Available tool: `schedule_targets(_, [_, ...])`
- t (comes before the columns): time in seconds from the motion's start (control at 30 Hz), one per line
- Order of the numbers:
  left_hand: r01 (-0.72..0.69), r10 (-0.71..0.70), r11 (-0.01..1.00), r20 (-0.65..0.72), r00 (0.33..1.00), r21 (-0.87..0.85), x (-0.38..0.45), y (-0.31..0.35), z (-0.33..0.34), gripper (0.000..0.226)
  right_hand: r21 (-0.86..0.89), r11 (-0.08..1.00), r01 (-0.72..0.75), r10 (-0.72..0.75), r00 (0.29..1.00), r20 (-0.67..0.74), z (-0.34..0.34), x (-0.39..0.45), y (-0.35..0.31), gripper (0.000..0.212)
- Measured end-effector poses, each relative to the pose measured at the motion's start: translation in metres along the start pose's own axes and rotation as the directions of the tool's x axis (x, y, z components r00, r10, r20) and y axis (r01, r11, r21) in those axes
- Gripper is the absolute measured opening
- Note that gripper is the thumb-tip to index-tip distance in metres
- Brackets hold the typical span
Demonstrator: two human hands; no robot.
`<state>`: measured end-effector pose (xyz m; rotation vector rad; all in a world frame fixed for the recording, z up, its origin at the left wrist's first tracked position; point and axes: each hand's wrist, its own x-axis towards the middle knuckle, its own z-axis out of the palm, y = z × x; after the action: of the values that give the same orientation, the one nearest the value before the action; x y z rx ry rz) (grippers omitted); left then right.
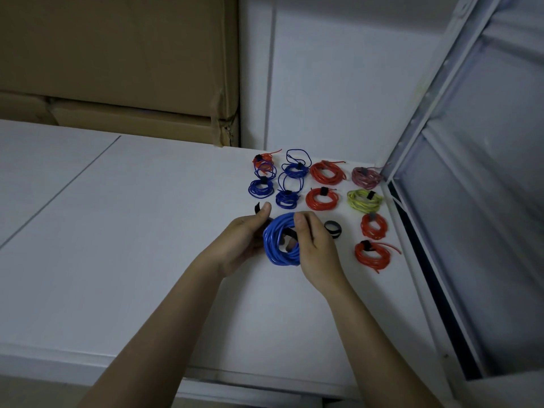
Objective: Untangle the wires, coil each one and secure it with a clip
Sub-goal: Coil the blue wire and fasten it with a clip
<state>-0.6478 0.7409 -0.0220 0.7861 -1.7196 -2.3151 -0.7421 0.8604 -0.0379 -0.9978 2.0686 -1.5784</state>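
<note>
Blue coil (279,240) held above desk (147,231).
Coil gripped by left hand (244,240); black strap (290,233) pinched by right hand (313,245).

We note a white table (147,231); tied wire coils (322,198) at 2 o'clock, a loose black strap (333,228) beside them.

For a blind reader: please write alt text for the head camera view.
Two hands hold a blue wire coil above a white table: the left hand pinches a black strap, the right hand grips the coil. Behind lie smaller strapped coils, red, blue, yellow-green and pink.
</note>
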Motion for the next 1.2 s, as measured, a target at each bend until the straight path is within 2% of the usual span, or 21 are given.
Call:
schedule_targets(0.07, [-0.002,0.005,0.999,0.069,0.998,-0.042,-0.003,0.0,-0.002,0.057,0.015,1.0,-0.002,0.002,1.0,0.001,-0.001,0.0,0.001,0.024])
schedule_targets(0.17, [-0.048,0.05,0.999,0.136,0.989,-0.015,-0.008,-0.001,-0.002,0.047,0.018,1.0,0.015,-0.015,1.0,-0.003,0.0,0.0,0.001,0.034])
schedule_targets(0.33, [-0.1,0.096,0.993,0.07,0.993,0.062,-0.012,0.004,-0.003,0.048,0.02,0.999,0.025,-0.025,1.0,-0.006,0.002,0.001,0.002,0.022])
schedule_targets(0.63, [-0.137,0.136,0.99,0.031,0.99,0.034,-0.009,0.005,-0.002,0.044,0.039,0.999,0.03,-0.029,0.999,-0.022,0.005,0.001,0.001,0.026])
schedule_targets(0.8, [-0.138,0.132,0.986,0.066,0.989,0.098,-0.005,0.003,-0.009,0.028,-0.01,1.0,0.025,-0.023,0.993,0.117,-0.007,0.001,0.008,0.026])
schedule_targets(0.9, [-0.143,0.131,0.978,0.087,0.988,0.15,-0.003,0.002,-0.008,0.02,-0.163,0.974,0.154,-0.131,0.981,0.145,-0.013,0.004,0.017,0.031])
schedule_targets(0.93, [-0.144,0.13,0.975,0.092,0.987,0.168,-0.002,0.001,-0.006,0.018,-0.272,0.934,0.232,-0.204,0.971,0.128,-0.014,0.004,0.018,0.037])
schedule_targets(1.0, [-0.151,0.135,0.968,0.09,0.987,0.201,0.001,0.0,-0.003,0.018,-0.505,0.774,0.381,-0.395,0.915,0.086,-0.012,0.004,0.023,0.044])
schedule_targets(1.03, [-0.155,0.139,0.964,0.088,0.986,0.215,0.002,0.0,-0.001,0.017,-0.574,0.708,0.413,-0.457,0.887,0.074,-0.012,0.003,0.027,0.045])
schedule_targets(1.07, [-0.159,0.143,0.961,0.086,0.986,0.226,0.004,0.0,0.002,0.018,-0.593,0.685,0.424,-0.48,0.875,0.071,-0.012,0.003,0.031,0.045])
schedule_targets(1.2, [-0.17,0.159,0.96,0.067,0.985,0.224,0.006,-0.001,0.003,0.026,-0.312,0.865,0.392,-0.372,0.92,0.123,-0.014,-0.001,0.031,0.044])
